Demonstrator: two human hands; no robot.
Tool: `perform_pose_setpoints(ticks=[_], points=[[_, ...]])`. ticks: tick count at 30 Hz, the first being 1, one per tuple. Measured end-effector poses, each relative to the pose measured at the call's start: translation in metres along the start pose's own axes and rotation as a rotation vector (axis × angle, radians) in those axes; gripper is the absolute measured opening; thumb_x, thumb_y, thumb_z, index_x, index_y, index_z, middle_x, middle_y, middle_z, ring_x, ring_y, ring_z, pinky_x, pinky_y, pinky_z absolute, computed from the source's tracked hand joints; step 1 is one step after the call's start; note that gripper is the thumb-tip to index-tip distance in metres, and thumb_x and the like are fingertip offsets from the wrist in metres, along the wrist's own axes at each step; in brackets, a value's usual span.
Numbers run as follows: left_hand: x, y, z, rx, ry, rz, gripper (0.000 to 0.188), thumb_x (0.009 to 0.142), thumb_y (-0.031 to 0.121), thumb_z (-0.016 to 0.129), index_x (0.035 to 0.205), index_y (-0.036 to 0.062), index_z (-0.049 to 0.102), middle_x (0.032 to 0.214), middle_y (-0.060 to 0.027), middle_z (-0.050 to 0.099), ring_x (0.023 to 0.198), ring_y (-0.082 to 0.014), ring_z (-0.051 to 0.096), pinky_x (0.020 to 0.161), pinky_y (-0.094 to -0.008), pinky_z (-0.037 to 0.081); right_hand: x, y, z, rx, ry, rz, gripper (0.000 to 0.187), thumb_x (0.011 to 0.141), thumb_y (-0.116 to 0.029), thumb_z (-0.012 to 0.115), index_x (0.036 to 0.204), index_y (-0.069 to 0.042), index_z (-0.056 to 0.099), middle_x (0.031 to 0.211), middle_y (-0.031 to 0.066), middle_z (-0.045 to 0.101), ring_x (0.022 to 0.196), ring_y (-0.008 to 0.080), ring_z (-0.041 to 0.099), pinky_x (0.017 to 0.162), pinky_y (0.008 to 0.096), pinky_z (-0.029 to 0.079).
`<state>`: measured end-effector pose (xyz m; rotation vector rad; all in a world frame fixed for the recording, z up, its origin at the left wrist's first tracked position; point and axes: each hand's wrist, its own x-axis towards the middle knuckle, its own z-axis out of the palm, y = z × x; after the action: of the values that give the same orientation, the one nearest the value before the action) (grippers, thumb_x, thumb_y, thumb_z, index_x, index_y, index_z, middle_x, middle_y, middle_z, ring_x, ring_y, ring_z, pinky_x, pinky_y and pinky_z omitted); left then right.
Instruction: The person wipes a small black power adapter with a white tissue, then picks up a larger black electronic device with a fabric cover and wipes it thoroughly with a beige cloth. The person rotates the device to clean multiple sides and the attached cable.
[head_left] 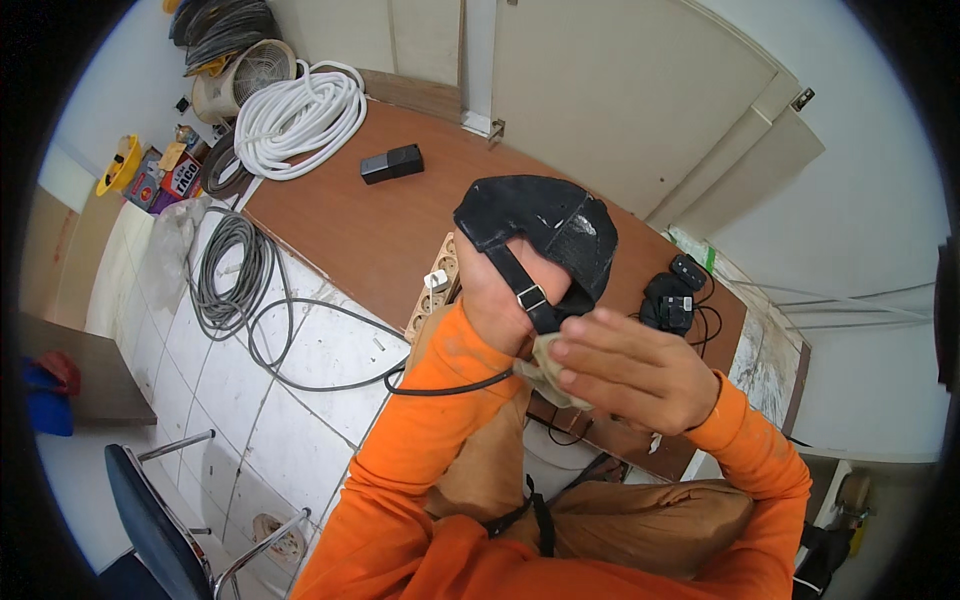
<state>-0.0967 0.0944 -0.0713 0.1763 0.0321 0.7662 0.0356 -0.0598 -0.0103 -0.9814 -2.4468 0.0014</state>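
A black cap with a buckled back strap and pale smudges sits over my left hand. That hand holds the cap up from inside; its fingers are hidden, though skin shows through the back opening. My right hand is beside the strap, its fingers straight and close together over a crumpled beige cloth. The cloth is pinched under those fingers, and its other side cannot be seen. Both arms wear orange sleeves.
A brown board bears a black box-shaped object, a power strip and a black camera-like device. Left are a white hose coil, grey cable and a blue chair. Panels lean behind.
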Motion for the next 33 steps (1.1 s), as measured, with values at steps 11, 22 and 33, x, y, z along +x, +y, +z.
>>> perform_pose_setpoints(ticks=[11, 22, 33], points=[[-0.008, 0.011, 0.010, 0.042, -0.088, -0.062, 0.056, 0.099, 0.038, 0.045, 0.125, -0.0098, 0.057, 0.130, -0.0248, 0.060, 0.120, -0.0386, 0.058, 0.109, -0.0517, 0.045, -0.015, 0.011, 0.018, 0.064, -0.040, -0.063, 0.035, 0.094, -0.011, 0.058, 0.126, 0.001, 0.063, 0.140, 0.0160, 0.060, 0.135, 0.0333, 0.054, 0.111, 0.0474, 0.045], [-0.016, -0.007, 0.025, -0.005, -0.133, 0.006, 0.061, 0.102, 0.047, 0.047, 0.138, -0.0009, 0.052, 0.142, -0.0195, 0.055, 0.129, -0.0387, 0.054, 0.112, -0.0552, 0.041, -0.032, 0.064, -0.027, 0.487, 0.518, 0.879, 0.034, 0.100, -0.014, 0.055, 0.132, -0.003, 0.057, 0.104, 0.0087, 0.068, 0.096, 0.0116, 0.063, 0.087, 0.0315, 0.050], [0.002, -0.083, -0.023, 1.530, -0.584, 0.731, 0.026, 0.102, 0.012, 0.056, 0.124, 0.0000, 0.062, 0.125, -0.0104, 0.065, 0.110, -0.0249, 0.064, 0.095, -0.0411, 0.050, -0.148, 0.098, 0.137, 0.292, 0.135, 0.710, 0.075, 0.087, -0.027, 0.075, 0.150, -0.005, 0.040, 0.150, 0.0148, 0.044, 0.138, 0.0304, 0.042, 0.116, 0.0391, 0.031]])
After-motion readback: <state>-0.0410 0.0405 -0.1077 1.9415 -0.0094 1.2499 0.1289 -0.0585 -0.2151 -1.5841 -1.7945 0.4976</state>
